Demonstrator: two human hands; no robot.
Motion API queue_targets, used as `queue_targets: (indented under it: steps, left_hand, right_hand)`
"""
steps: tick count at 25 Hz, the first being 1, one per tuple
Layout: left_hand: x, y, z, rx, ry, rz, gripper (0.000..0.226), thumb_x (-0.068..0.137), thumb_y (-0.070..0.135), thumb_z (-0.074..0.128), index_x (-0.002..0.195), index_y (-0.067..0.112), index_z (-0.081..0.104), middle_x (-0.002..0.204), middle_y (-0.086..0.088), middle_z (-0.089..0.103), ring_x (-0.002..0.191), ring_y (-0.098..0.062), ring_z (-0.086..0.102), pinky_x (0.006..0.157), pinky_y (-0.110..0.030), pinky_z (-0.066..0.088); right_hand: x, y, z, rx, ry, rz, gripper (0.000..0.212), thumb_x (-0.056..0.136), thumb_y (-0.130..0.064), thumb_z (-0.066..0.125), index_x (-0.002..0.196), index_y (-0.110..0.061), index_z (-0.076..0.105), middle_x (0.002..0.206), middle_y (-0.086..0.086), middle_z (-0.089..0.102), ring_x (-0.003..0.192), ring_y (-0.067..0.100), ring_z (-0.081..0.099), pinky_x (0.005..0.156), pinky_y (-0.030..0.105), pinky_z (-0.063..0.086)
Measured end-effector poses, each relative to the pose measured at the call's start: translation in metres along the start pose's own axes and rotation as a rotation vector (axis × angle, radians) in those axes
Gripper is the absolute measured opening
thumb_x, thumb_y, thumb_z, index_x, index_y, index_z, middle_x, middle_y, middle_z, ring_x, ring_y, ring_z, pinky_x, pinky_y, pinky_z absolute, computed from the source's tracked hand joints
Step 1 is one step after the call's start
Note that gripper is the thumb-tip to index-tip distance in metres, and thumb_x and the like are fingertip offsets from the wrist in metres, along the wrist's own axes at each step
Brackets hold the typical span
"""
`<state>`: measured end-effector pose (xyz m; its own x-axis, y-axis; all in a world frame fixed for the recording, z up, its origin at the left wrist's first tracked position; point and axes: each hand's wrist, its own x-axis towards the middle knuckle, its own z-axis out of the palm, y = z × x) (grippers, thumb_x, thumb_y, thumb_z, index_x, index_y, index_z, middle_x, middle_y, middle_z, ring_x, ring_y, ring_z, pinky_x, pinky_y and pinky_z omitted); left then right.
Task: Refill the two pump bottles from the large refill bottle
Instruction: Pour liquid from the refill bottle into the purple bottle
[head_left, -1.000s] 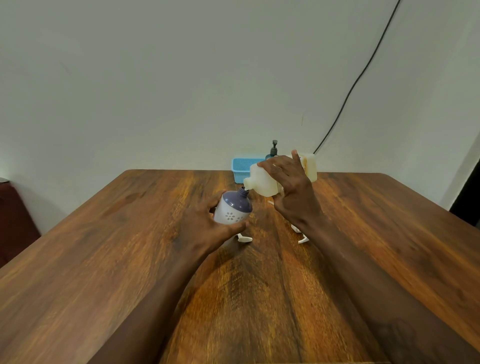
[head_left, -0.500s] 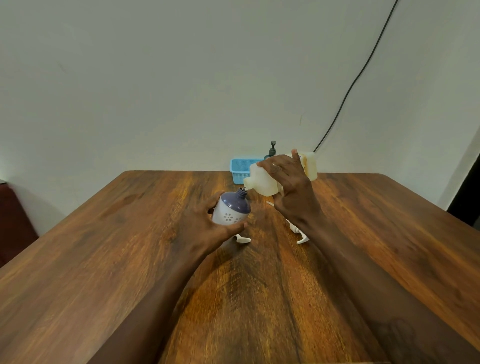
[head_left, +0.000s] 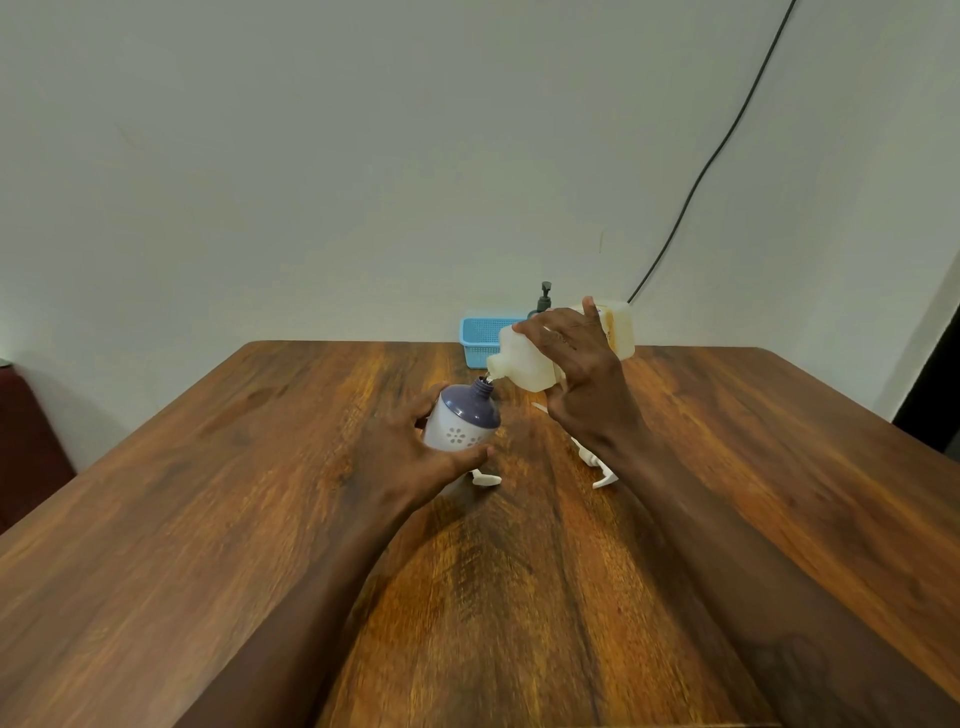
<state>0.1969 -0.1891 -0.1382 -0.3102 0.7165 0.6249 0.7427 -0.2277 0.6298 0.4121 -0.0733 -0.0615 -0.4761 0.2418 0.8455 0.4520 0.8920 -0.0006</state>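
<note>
The left hand (head_left: 415, 457) is wrapped around a small white bottle (head_left: 460, 423) with a purple shoulder and a flower print, holding it above the wooden table (head_left: 208, 519), tilted so that its open neck points up and to the right. The right hand (head_left: 582, 379) grips the big pale refill bottle (head_left: 524, 361), fingers spread over its top side and thumb beneath, and holds it tipped nearly flat with its spout aimed down and left. The spout sits right at the mouth of the small bottle; whether liquid is running between them is hard to make out at this size.

Two white pump heads lie loose on the table: one (head_left: 485, 478) just beside the left thumb, the other (head_left: 597, 467) partly hidden under the right wrist. At the far edge, against the wall, stands a blue basket (head_left: 480, 343), and a dark pump top (head_left: 544, 297) rises behind the right hand. A black cable (head_left: 727, 135) runs down the wall.
</note>
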Motion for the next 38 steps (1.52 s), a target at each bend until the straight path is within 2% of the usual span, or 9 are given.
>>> queue_targets:
  steps: [3,8,12,14,20,23,26,29,38]
  left_hand:
    - [-0.0009,0.0002,-0.0005,-0.011,0.0,0.009,0.102,0.058,0.09,0.072,0.145,0.042,0.05,0.116,0.025,0.066,0.097,0.004,0.065,0.07,-0.013,0.053]
    - [-0.0004,-0.0025,0.0,0.014,0.013,0.011,0.1,0.057,0.088,0.076,0.144,0.048,0.048,0.112,0.028,0.066,0.096,0.005,0.065,0.071,-0.021,0.059]
    - [-0.0008,0.0001,-0.0018,0.027,0.012,0.037,0.081,0.058,0.089,0.074,0.13,0.077,0.039,0.106,0.044,0.057,0.098,0.01,0.063,0.072,-0.019,0.059]
    - [-0.0009,0.0011,-0.0024,0.027,0.016,0.039,0.079,0.057,0.09,0.073,0.127,0.079,0.038,0.105,0.047,0.056,0.097,0.011,0.063,0.072,-0.019,0.059]
    - [-0.001,-0.0023,-0.0006,0.006,0.004,0.029,0.101,0.057,0.091,0.073,0.145,0.05,0.044,0.108,0.039,0.058,0.098,0.006,0.064,0.074,-0.024,0.062]
    - [-0.001,-0.0011,-0.0013,0.008,0.003,0.019,0.103,0.056,0.093,0.07,0.145,0.048,0.044,0.109,0.034,0.061,0.097,0.005,0.064,0.073,-0.024,0.061]
    - [-0.0021,0.0004,-0.0025,0.012,0.005,0.018,0.103,0.058,0.09,0.072,0.146,0.049,0.041,0.107,0.041,0.057,0.098,0.008,0.063,0.072,-0.02,0.059]
    - [-0.0028,0.0007,-0.0026,0.006,0.0,0.013,0.102,0.058,0.088,0.074,0.146,0.049,0.041,0.108,0.042,0.056,0.099,0.008,0.062,0.074,-0.02,0.058]
    - [-0.0032,0.0021,-0.0019,-0.016,-0.005,-0.008,0.105,0.055,0.093,0.069,0.144,0.042,0.051,0.116,0.025,0.065,0.099,0.003,0.064,0.075,-0.024,0.059]
  right_hand:
    - [0.0009,0.0,-0.0002,-0.007,-0.002,-0.006,0.072,0.072,0.009,0.081,0.138,-0.01,0.061,0.134,0.013,0.063,0.132,0.031,0.054,0.129,0.056,0.014]
    - [0.0022,0.0004,-0.0007,-0.007,-0.001,-0.023,0.071,0.071,0.01,0.081,0.137,-0.01,0.061,0.133,0.015,0.063,0.13,0.033,0.055,0.129,0.053,0.011]
    - [0.002,-0.0003,-0.0018,-0.01,-0.014,-0.021,0.072,0.072,0.009,0.082,0.138,-0.01,0.061,0.135,0.016,0.063,0.132,0.033,0.055,0.13,0.05,0.008]
    - [0.0029,-0.0017,-0.0031,-0.004,-0.014,-0.021,0.071,0.072,0.008,0.083,0.138,-0.009,0.062,0.135,0.016,0.063,0.132,0.034,0.055,0.129,0.05,0.008]
    - [0.0051,-0.0057,-0.005,-0.023,-0.031,-0.026,0.069,0.073,0.008,0.083,0.137,-0.008,0.063,0.135,0.018,0.063,0.132,0.036,0.056,0.128,0.054,0.011]
    - [0.0063,-0.005,-0.0064,-0.024,-0.024,-0.031,0.068,0.073,0.007,0.083,0.137,-0.008,0.063,0.135,0.018,0.063,0.132,0.036,0.055,0.129,0.045,0.004]
    - [0.0064,-0.0035,-0.0056,-0.016,-0.018,-0.042,0.069,0.073,0.006,0.084,0.137,-0.008,0.064,0.134,0.017,0.064,0.133,0.035,0.056,0.13,0.038,0.0]
    - [0.0066,-0.0014,-0.0035,-0.026,-0.025,-0.058,0.071,0.073,0.006,0.085,0.138,-0.009,0.063,0.135,0.015,0.064,0.134,0.032,0.055,0.13,0.038,0.0]
    - [0.0084,-0.0009,-0.0023,-0.009,-0.008,-0.101,0.067,0.075,0.005,0.084,0.137,-0.009,0.063,0.134,0.015,0.064,0.134,0.031,0.054,0.13,0.038,0.0]
